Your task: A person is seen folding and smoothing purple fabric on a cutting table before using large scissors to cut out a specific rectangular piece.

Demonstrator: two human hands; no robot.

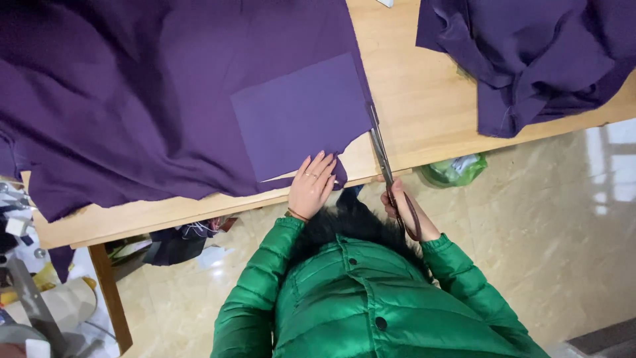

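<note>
While our left hand (pixel 310 187) lies flat with fingers spread, it presses down the near corner of a lighter purple rectangular panel (pixel 299 118) that sits on top of the big dark purple cloth (pixel 132 93). Just to the right of that hand, our right hand (pixel 402 211) is curled through the dark loop handles of the long scissors (pixel 382 156), gripping them at the table's near edge. We see the scissors' long axis running almost straight away from us, tilted slightly leftward, with the tips pointing away from our body along the right edge of the panel. We cannot tell how far apart the blades stand; they look nearly together. Beyond and to the left of both hands the dark cloth covers most of the wooden table (pixel 424 99). Far off to the right of the right hand, a second heap of purple fabric (pixel 530 53) lies crumpled. Below the right hand, under the table edge, a green plastic bag (pixel 454 170) rests on the tiled floor (pixel 563 252). Our green puffer jacket (pixel 358 298) fills the foreground.
</note>
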